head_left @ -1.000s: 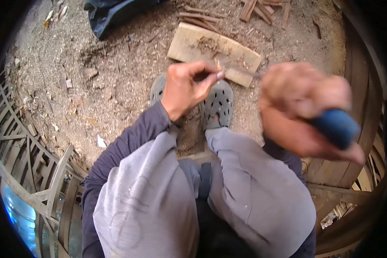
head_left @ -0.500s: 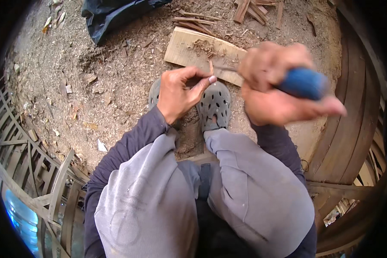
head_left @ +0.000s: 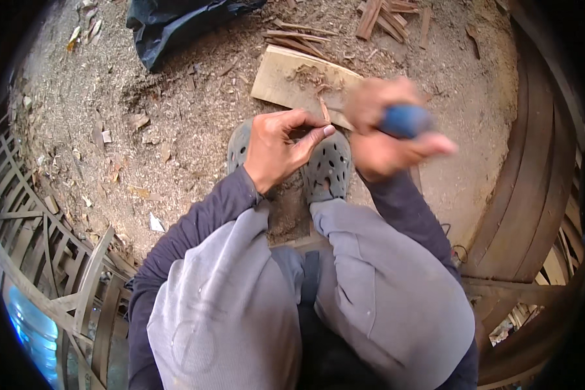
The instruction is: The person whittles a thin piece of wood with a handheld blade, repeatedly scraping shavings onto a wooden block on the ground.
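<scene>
Between the thumb and fingertips of my left hand (head_left: 283,143) is a small reddish wood sliver (head_left: 324,110), held upright above a grey perforated clog (head_left: 328,175). Just to its right my right hand (head_left: 390,133), blurred by motion, grips a blue-handled blade (head_left: 403,121); the thin metal reaches toward the sliver, and whether it touches is unclear. Behind both hands a pale wooden board (head_left: 278,81) lies on the ground with curled shavings (head_left: 307,77) on it, partly hidden by my right hand.
Above the board lie loose wood sticks (head_left: 377,19) and a dark plastic sheet (head_left: 169,29) on sawdust-strewn ground (head_left: 110,169). Slatted wood (head_left: 32,247) curves along the left, with a blue water bottle (head_left: 29,325) at lower left. Dark planks (head_left: 520,195) line the right.
My right hand has swung left and upward with the blade, nearer the sliver and over the board's right end. My left hand has shifted slightly down, still pinching the sliver.
</scene>
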The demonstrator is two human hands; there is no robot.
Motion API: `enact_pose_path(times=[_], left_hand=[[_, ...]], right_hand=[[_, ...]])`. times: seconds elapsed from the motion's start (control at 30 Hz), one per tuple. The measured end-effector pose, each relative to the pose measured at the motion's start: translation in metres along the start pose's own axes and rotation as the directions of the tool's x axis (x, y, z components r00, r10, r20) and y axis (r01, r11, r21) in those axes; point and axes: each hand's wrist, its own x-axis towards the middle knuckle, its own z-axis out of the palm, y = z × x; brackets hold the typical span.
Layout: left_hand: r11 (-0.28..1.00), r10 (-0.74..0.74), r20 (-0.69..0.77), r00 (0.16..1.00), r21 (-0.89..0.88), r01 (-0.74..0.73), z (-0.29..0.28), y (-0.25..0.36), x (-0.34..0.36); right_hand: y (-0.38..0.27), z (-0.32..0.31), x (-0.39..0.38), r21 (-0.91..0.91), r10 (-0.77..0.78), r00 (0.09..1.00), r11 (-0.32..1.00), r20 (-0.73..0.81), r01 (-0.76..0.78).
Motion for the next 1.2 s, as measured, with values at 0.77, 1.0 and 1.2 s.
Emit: enact_pose_path(times=[0.77, 1.0, 1.2], left_hand=[[0.997, -0.047, 0.029, 0.998, -0.052, 0.049, -0.007, 0.002, 0.000], [1.000, -0.003, 0.007, 1.000, -0.019, 0.003, -0.011, 0.003, 0.000], [0.998, 0.054, 0.001, 0.999, -0.027, -0.054, -0.007, 0.002, 0.004]], right_hand=[[0.003, -0.009, -0.014, 0.041, -0.334, 0.900, 0.941, 0.281, 0.336], [0.014, -0.006, -0.008, 0.131, -0.361, 0.872, 0.932, 0.330, 0.337], [0.023, -0.008, -0.007, -0.015, -0.295, 0.917, 0.950, 0.270, 0.311]])
